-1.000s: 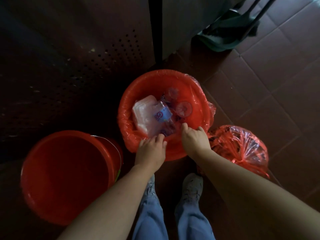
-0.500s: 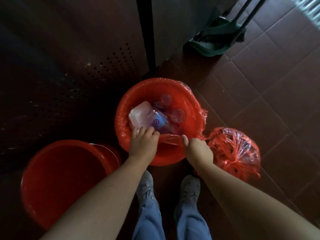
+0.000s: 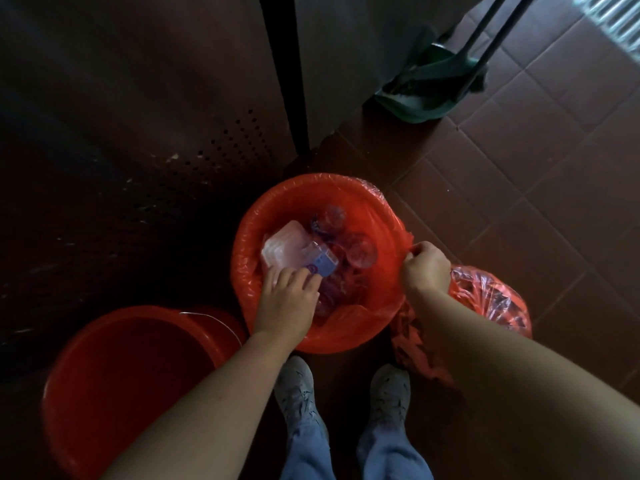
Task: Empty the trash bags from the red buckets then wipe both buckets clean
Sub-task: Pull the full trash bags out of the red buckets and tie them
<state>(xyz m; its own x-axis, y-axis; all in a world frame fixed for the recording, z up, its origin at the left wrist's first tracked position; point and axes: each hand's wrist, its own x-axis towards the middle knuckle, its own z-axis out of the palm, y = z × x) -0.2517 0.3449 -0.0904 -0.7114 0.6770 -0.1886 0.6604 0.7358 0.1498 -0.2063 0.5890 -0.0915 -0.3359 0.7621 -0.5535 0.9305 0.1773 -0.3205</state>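
Seen from above, the job looks roughly half done. The near-left red bucket [image 3: 138,393] stands bare, with no liner, and a full, closed red bag [image 3: 491,299] lies on the tiled floor [image 3: 554,168] at the right. The second red bucket [image 3: 329,344] has its trash bag [image 3: 381,216] in it, holding a white plastic tub [image 3: 284,244] and clear bottles [image 3: 360,251]. The right hand [image 3: 427,268] pinches the bag's edge, lifted off the right rim. The left hand [image 3: 284,306] reaches into the bag, fingers on the rubbish — whether it grips is unclear. No wiping shows yet — no cloth is visible.
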